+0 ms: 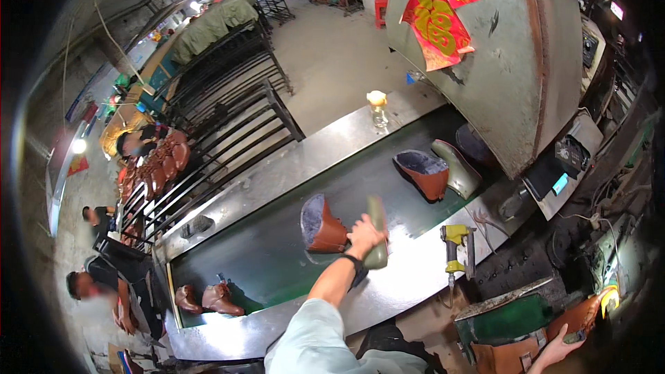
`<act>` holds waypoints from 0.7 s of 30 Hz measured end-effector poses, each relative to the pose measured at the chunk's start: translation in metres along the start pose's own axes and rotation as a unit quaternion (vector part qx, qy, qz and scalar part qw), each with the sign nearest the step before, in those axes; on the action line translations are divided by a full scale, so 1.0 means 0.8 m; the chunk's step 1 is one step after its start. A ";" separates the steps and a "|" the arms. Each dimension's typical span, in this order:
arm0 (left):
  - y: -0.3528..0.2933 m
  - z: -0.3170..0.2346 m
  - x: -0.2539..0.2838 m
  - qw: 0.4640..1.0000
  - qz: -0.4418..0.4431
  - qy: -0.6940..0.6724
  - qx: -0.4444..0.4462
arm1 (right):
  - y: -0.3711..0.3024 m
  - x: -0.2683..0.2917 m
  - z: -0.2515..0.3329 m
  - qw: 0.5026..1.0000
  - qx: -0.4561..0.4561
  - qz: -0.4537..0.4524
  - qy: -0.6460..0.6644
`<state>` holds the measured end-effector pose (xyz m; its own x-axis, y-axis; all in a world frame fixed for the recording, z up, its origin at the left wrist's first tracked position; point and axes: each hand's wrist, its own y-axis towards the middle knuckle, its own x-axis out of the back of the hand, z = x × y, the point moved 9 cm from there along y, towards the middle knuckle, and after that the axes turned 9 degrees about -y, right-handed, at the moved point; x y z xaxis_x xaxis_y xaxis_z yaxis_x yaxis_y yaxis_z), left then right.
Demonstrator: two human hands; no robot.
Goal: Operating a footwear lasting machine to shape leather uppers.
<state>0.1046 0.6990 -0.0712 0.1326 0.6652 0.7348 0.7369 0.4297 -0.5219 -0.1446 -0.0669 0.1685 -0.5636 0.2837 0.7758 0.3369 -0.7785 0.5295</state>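
Where the boots are standing: a long metal-edged surface (409, 280) is carrying them; the step in hand seems to be handling a form there, the next move probably calling for a steady grip.
Brown boots: one (327, 233) is sitting left of the left wrist, another (433, 185) farther right, both showing grey linings.
Olive form (376, 256): over the surface's near side, it is looking smooth and rounded, slightly blurred.
Hands: the left (365, 235) is gripping the olive form; the right (557, 350), well apart, is clasping a brown leather piece (571, 315).
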 end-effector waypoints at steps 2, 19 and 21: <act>-0.076 -0.044 -0.010 0.955 -0.004 0.238 -0.176 | -0.004 0.000 0.011 1.000 -0.011 -0.006 -0.010; -0.325 -0.115 -0.213 0.844 -0.049 0.293 -0.446 | -0.009 0.016 0.065 0.997 -0.014 0.068 0.016; -0.357 -0.149 -0.248 0.842 -0.053 0.235 -0.482 | -0.009 0.020 0.073 0.995 -0.023 0.086 0.032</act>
<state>-0.0531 0.3719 -0.0167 0.1134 0.2409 0.9639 0.9268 -0.3753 -0.0152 -0.1121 -0.0237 0.1970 -0.5484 0.1078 0.8292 0.3991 -0.8377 0.3728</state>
